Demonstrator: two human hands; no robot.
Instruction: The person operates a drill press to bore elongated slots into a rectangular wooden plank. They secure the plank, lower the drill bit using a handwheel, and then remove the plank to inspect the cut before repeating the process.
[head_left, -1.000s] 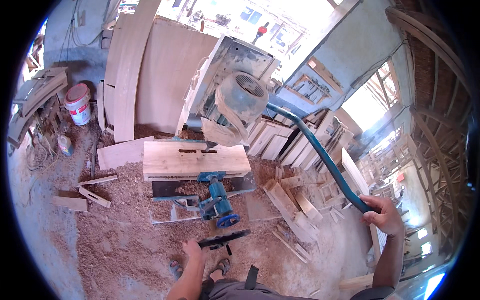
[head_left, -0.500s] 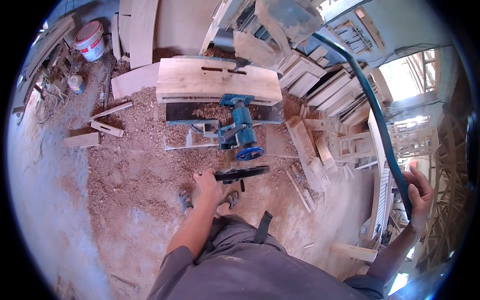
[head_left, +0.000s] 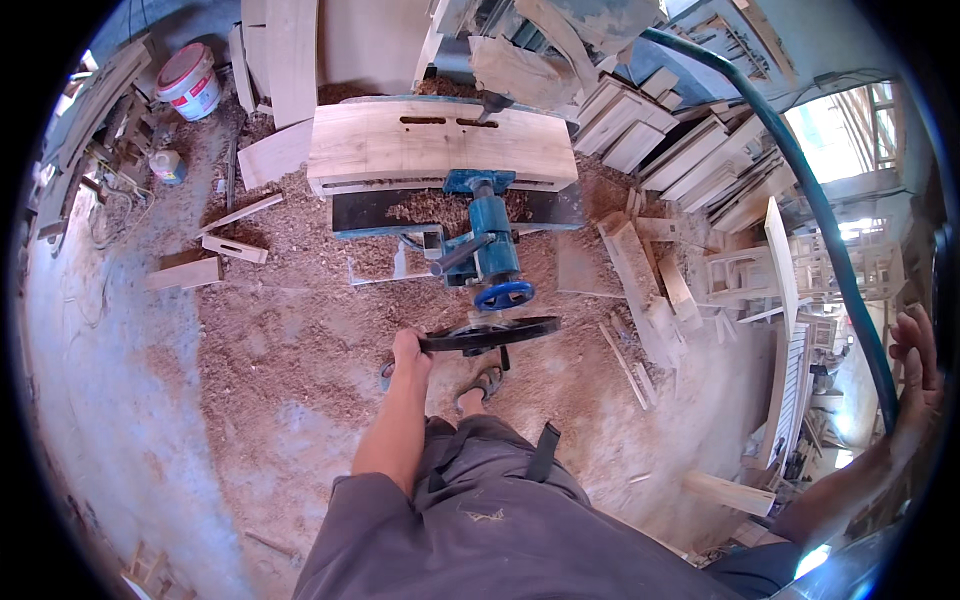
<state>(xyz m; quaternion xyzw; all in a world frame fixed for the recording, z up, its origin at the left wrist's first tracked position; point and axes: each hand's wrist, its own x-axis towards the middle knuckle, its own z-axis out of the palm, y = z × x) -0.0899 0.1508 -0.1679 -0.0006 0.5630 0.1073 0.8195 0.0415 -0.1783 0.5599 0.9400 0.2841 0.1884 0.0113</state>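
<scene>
— Where are the hands?
— The left hand [head_left: 410, 352] reaches straight down from an extended arm, fingers wrapped around one end of a black bar-shaped tool [head_left: 488, 335] held level above the sandalled feet [head_left: 482, 383]. The right hand [head_left: 915, 372] is flung wide at the frame's edge, gripping a teal hose [head_left: 815, 215] that arcs overhead. The two hands are well apart.
— And around them?
— Just beyond the tool stands a blue machine [head_left: 487, 245] with a handwheel, under a pale wooden tabletop [head_left: 440, 143]. Sawdust covers the floor [head_left: 250, 330]; offcuts lie left, stacked timber [head_left: 650, 130] right, a white bucket [head_left: 188, 82] far left.
</scene>
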